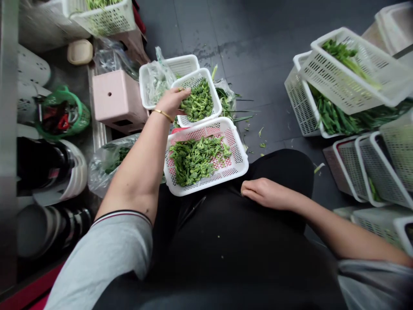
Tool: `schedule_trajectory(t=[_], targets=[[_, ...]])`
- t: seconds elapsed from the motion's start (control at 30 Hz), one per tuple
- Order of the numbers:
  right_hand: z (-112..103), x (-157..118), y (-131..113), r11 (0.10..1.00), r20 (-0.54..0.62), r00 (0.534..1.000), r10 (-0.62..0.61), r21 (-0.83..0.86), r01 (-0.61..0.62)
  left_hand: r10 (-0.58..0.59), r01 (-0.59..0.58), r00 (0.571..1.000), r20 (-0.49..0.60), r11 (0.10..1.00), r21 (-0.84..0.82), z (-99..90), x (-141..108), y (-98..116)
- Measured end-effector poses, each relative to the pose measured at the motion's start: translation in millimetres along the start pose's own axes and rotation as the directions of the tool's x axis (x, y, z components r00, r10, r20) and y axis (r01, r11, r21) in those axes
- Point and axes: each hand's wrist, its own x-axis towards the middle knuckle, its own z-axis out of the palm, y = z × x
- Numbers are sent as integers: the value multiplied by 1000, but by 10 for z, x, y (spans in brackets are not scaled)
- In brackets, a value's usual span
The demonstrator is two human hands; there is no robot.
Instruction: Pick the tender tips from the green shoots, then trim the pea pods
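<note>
our left arm stretches forward from the lower left, slightly bent, with a gold bracelet [164, 115] at the wrist. the left hand [172, 102] leans palm down over the left rim of the far white basket [215, 91], at the edge of the green florets [199, 103] inside it. its fingers point into the basket, but we cannot tell whether they grasp any. our right forearm slants in from the right; the right hand [266, 193] rests against our black apron [251, 241], its fingers curled closed, though we cannot tell whether they pinch the cloth. more florets [195, 161] lie in the near white basket [209, 183], just in front of us.

the red thing [179, 130] under this basket is mostly hidden. clear plastic blurs the contents of the bag [105, 161] by our left arm, and the basket [100, 19] at the top left is cut off. a small pinkish patch [53, 173], perhaps a label, is too blurred for us to read.
</note>
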Motion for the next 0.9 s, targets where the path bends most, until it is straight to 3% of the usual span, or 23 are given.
schedule_trajectory(t=[0.07, 0.17, 0.23, 0.33, 0.43, 0.53, 0.63, 0.7, 0.8, 0.9], targets=[[185, 21, 103, 996, -11, 1000, 19, -86, -20, -27, 33, 997, -66, 995, 89, -3, 161, -33], [332, -5, 253, 982, -12, 997, 70, -174, -72, 33, -28, 994, -107, 998, 51, -82, -41, -90], [276, -42, 292, 970, -56, 995, 81, -225, -92, 128, -134, 986, -110, 990, -48, -159, -422, -152], [-12, 2, 199, 968, -200, 980, 7, -246, -57, 260, -283, 947, -188, 953, -107, -208, -1157, -335], [-306, 313, -19, 918, -381, 924, -19, -373, -135, 250, -282, 949, -191, 946, -162, -113, -1788, -608], [-383, 845, -203, 770, -344, 930, 126, -557, -311, 168, -197, 976, -136, 952, -233, 53, -2149, -826], [-318, 1299, -251, 706, -276, 938, 211, -620, -342, 140, -154, 988, -69, 952, -265, 160, -2311, -906], [-294, 1425, -234, 695, -269, 937, 224, -630, -347, 146, -146, 989, -23, 946, -288, 182, -2356, -915], [-301, 1347, -234, 682, -288, 922, 260, -621, -386, 101, -82, 994, 38, 939, -334, 224, -2344, -933], [-224, 1131, -343, 770, -339, 926, 170, -540, -339, 1, 33, 997, 80, 905, -423, 368, -2255, -962]])
